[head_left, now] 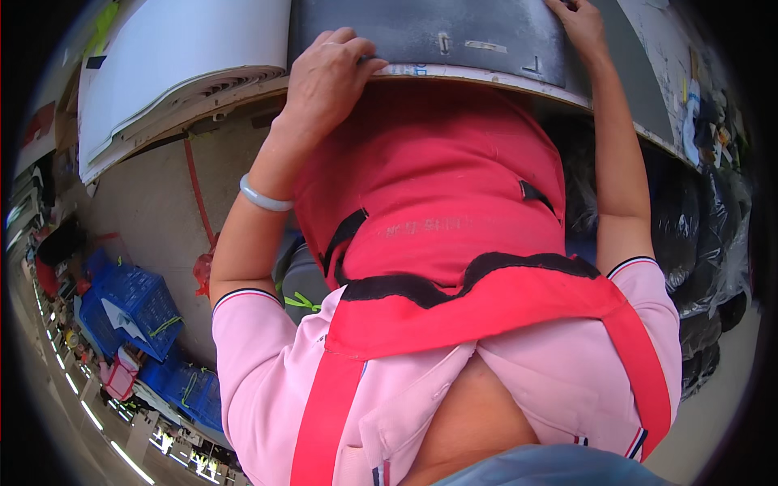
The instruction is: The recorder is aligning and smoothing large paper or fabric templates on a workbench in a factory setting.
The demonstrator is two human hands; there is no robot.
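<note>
Crosswise, the grey board's near edge (pixel 474 70)

Bright, soft light washes the white sheets (pixel 186 49). Black plastic bags (pixel 679 235) glint; fisheye distortion curves edges.

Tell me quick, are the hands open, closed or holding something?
Left hand: fingers curled by the near edge of the gray board; grip unclear.
Right hand: at the board's right side; grip can't be told.

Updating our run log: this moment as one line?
left hand: at near-left corner of grey panel | right hand: at its right side, partly cropped | white sheets: left of panel
</note>
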